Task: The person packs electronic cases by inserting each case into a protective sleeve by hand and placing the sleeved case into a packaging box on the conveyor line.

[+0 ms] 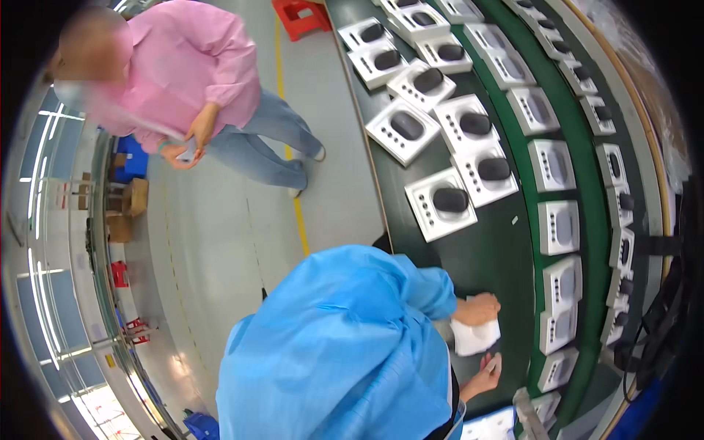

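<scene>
My left hand point(478, 309) comes out of a blue sleeve at the lower right, its fingers closed at the upper edge of a white, cloth-like piece point(477, 339). That piece lies over the dark green bench, and blur hides its exact kind. Close below it, my right hand point(485, 375) is raised with curled fingers; a small pale thing seems to be between them, too blurred to name. Beyond my left hand, the nearest of several white boxes point(422, 213) bears a dark oval shape and a row of black dots.
On the green belt point(524, 183) right of the bench point(491, 257), similar white boxes point(559, 227) form a line; another line runs farther right. A person in a pink smock point(191, 51) stands in the aisle, hands together. A red stool point(301, 18) is at the top.
</scene>
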Demonstrator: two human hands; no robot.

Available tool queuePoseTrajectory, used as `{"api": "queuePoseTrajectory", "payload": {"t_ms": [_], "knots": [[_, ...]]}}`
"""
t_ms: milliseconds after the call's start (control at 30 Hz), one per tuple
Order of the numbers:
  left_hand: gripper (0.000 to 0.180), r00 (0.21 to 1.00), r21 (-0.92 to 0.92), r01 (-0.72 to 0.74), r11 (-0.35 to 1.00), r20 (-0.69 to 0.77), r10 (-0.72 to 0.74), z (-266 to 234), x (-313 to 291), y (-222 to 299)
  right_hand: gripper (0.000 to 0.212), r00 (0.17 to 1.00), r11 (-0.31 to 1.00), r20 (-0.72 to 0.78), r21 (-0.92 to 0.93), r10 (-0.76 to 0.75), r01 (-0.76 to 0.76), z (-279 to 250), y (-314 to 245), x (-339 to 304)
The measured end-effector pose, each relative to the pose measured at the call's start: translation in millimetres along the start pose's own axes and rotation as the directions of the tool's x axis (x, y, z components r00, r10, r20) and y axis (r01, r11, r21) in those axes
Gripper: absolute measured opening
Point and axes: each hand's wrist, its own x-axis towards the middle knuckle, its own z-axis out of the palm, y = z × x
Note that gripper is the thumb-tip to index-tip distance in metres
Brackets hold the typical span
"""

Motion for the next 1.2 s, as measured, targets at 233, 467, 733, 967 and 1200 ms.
{"api": "queuePoseTrajectory", "payload": {"t_ms": [233,467,733,967,1200], "knots": [[0.008,0.98,0.142,-0.002,0.99,-0.198,0.031,-126.4,30.2,-27.3,0.025,0.957,0.959,0.06,0.014,-0.283,0.282,86.9,-120.1,38.2],[0.006,0.923,-0.074,-0.07,0.995,-0.383,0.037,-103.0,48.6,-70.5,0.075,0.634,0.542,0.366,-0.33,-0.681,0.773,299.2,-169.8,107.0],[0.009,0.998,0.093,-0.061,0.994,-0.029,0.064,-94.4,25.2,-89.3,0.058,0.543,0.399,0.379,-0.396,-0.749,0.827,369.7,-179.0,98.6],[0.012,0.992,0.109,-0.051,0.993,0.117,0.038,-86.8,43.6,-96.9,0.055,0.851,0.812,0.108,0.382,-0.514,0.442,309.0,-180.9,91.7],[0.017,0.946,-0.063,0.324,0.944,0.021,-0.324,-102.5,81.4,-50.1,0.059,0.987,0.414,0.157,0.901,-0.041,-0.126,90.5,-153.2,48.9]]}}
